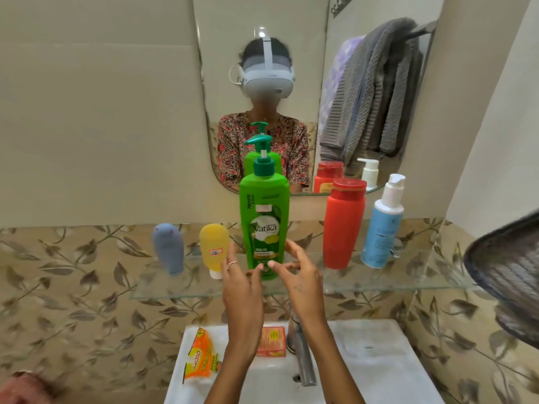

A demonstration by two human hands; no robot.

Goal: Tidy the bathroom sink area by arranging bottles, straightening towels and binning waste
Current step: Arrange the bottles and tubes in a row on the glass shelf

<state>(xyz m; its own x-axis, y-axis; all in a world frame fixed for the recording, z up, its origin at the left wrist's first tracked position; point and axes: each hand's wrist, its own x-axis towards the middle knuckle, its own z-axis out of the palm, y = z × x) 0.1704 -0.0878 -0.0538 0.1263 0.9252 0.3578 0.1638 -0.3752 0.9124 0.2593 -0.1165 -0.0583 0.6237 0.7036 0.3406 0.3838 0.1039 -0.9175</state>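
A tall green pump shampoo bottle [264, 220] stands upright at the middle of the glass shelf [180, 288]. My left hand [242, 290] and my right hand [300, 275] hover just in front of its base, fingers spread, holding nothing. Left of it stand a yellow tube [214, 247] and a grey-blue tube [169, 247], both cap down. To its right are a red bottle [344, 224] and a blue-white pump bottle [383, 225]. On the white sink [379, 354] lie an orange wrapper [199, 355] and a small orange box [272, 341].
A steel tap [303, 351] rises at the sink's middle, under my right forearm. A dark grey towel [507, 275] hangs at the right edge. The mirror [291, 39] above the shelf reflects a person and hanging towels. A pink object [23, 387] shows at the bottom left.
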